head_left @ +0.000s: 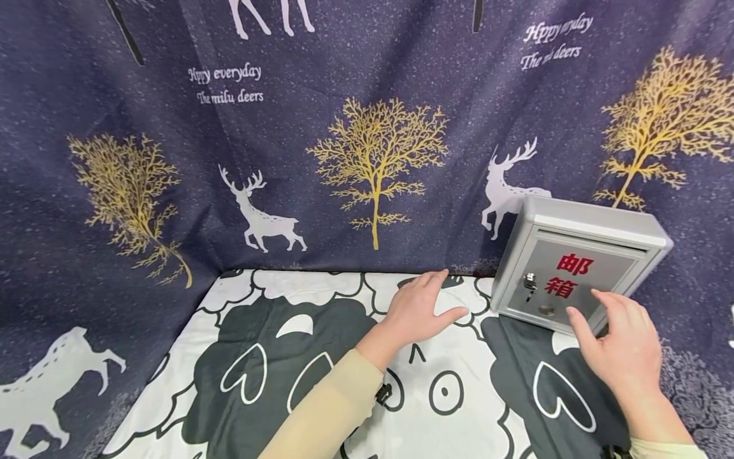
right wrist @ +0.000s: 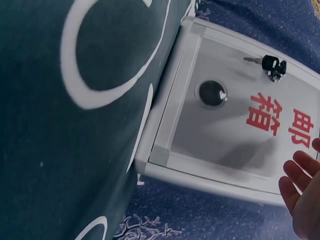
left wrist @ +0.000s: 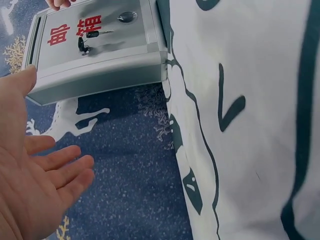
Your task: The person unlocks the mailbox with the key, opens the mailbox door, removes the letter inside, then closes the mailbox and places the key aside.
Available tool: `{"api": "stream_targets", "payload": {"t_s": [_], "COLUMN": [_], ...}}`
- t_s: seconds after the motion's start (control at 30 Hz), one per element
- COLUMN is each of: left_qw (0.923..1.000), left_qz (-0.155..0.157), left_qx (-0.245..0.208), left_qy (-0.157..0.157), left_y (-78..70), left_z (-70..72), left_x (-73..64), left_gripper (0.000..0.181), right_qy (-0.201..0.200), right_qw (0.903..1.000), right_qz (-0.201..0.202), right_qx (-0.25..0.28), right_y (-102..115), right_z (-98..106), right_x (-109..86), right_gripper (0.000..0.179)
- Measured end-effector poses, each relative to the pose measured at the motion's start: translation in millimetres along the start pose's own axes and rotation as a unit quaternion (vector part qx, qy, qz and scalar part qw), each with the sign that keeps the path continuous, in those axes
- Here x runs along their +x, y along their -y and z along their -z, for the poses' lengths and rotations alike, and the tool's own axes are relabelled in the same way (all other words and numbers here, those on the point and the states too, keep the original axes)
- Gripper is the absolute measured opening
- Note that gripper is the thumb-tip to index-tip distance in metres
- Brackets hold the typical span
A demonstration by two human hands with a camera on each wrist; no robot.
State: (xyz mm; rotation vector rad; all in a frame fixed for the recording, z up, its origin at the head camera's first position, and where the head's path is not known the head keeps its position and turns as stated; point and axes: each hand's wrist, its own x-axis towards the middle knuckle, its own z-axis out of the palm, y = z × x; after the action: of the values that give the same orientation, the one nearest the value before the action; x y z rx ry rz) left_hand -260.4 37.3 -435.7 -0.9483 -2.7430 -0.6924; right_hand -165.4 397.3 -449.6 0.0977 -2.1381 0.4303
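Note:
A silver-grey metal mailbox point(head_left: 596, 268) with red Chinese characters stands at the right of the cloth, against the dark backdrop. On its door, keys point(head_left: 530, 287) hang from the lock, and a round dark window point(right wrist: 212, 93) sits near the bottom. My right hand point(head_left: 622, 341) hovers before the door's lower right part, thumb and fingers spread apart with nothing between them. To the left of the mailbox, my left hand point(head_left: 415, 309) is over the cloth, fingers extended and thumb pointing towards the box. In the left wrist view its palm is bare.
A white and dark green cartoon cloth point(head_left: 424, 421) covers the surface under the hands. Behind and along the sides hangs a navy curtain point(head_left: 344, 223) printed with deer and golden trees. A slot point(head_left: 593, 237) runs along the top of the mailbox front.

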Motion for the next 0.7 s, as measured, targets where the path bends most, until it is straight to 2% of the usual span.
{"api": "stream_targets", "payload": {"t_s": [0.1,0.3,0.47,0.7], "left_qw": [1.0,0.9999,0.9998,0.9994], "left_qz": [0.0,-0.003,0.005,0.007], "left_qx": [0.002,-0.004,-0.013,-0.025], "left_qy": [-0.002,-0.015,-0.013,-0.023], "left_y": [-3.2,-9.8,-18.2,-29.7], "left_z": [-4.3,-15.9,-23.7,-26.9], "left_x": [5.3,17.3,25.2,35.5], "left_gripper": [0.088,0.076,0.067,0.063], "right_qy": [-0.007,-0.025,-0.041,-0.04], "right_qw": [0.9999,0.9986,0.9963,0.9927], "right_qz": [-0.014,-0.044,-0.073,-0.111], "right_qx": [-0.006,-0.018,-0.018,-0.024], "right_y": [-3.1,-9.3,-13.5,-18.6], "right_z": [3.5,10.2,11.8,10.1], "right_x": [0.0,-1.0,-3.1,-2.4], "right_gripper": [0.059,0.055,0.049,0.044]}}
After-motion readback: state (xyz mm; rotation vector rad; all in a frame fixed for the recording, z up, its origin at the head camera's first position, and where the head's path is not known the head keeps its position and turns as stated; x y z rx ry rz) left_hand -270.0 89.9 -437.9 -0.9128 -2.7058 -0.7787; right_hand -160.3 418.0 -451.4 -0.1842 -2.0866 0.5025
